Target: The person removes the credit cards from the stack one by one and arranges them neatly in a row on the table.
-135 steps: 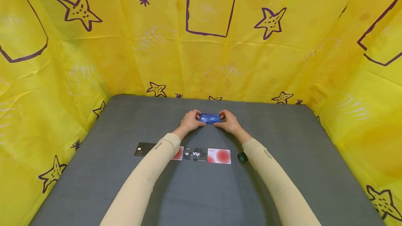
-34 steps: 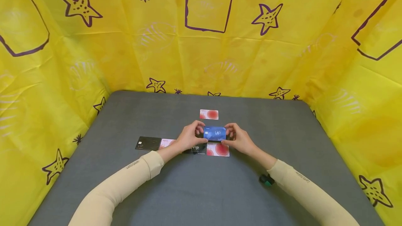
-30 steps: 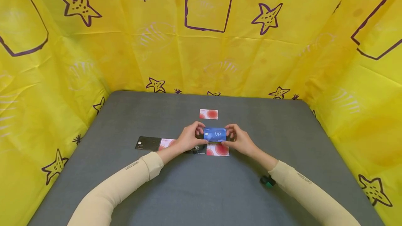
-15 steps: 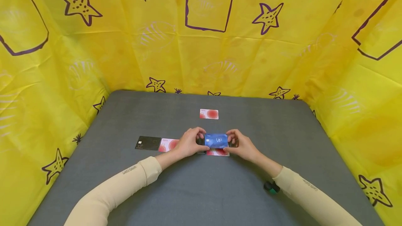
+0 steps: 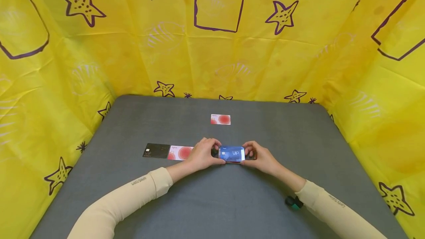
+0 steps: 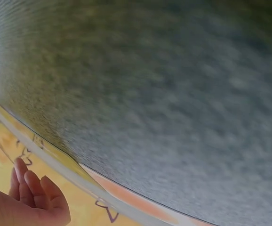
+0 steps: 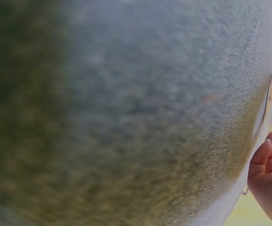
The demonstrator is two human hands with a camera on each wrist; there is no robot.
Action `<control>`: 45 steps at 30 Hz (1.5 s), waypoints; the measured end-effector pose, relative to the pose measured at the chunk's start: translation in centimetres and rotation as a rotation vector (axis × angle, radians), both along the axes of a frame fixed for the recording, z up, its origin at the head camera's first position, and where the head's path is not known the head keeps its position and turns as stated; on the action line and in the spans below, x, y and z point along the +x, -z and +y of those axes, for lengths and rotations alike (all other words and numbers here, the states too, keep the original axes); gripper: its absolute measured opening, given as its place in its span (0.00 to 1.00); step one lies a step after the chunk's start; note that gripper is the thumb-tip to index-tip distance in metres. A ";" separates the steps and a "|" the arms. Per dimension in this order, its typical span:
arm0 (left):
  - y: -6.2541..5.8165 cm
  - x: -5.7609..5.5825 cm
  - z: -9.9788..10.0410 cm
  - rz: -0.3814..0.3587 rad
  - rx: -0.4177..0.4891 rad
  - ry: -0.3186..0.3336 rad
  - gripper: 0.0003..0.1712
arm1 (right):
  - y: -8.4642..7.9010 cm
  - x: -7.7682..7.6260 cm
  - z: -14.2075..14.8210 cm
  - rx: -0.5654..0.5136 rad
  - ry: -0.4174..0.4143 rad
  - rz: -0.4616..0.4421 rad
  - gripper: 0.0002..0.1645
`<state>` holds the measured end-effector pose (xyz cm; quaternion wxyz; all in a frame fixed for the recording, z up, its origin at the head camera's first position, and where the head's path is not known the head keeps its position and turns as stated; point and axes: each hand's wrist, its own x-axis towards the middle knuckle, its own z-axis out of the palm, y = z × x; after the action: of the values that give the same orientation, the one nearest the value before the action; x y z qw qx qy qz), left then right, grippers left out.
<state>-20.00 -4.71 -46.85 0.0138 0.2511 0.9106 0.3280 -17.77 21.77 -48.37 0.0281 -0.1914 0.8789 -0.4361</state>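
Note:
In the head view, both hands pinch the short ends of a blue VIP card (image 5: 230,154), its printed face up. My left hand (image 5: 203,154) holds its left end and my right hand (image 5: 265,159) its right end, thumbs at the near corners and fingers behind. The card is low over the right part of a row of cards and hides what lies there. Left in that row lie a black VIP card (image 5: 156,151) and a red-and-white card (image 5: 180,152), partly behind the left hand. The left wrist view catches curled left fingers (image 6: 35,193); the right wrist view, right fingers (image 7: 270,155).
Another red-and-white card (image 5: 220,119) lies alone farther back on the grey tabletop (image 5: 212,209). A small black device (image 5: 294,203) with a green part is at the right forearm. Yellow patterned cloth (image 5: 212,58) walls the back and sides.
Earlier the hands held the blue card near the back; a red-and-white card now lies there. Both hands have brought the blue card nearer, down over the row, covering its right-hand cards.

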 end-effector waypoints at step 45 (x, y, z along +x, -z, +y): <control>0.6 -0.9 8.2 0.010 -0.197 0.033 0.33 | 0.4 0.1 7.5 0.181 0.036 0.072 0.29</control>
<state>-20.86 3.45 -47.43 0.0393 0.2653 0.9343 0.2350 -17.68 29.23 -48.81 0.0057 -0.1880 0.9184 -0.3480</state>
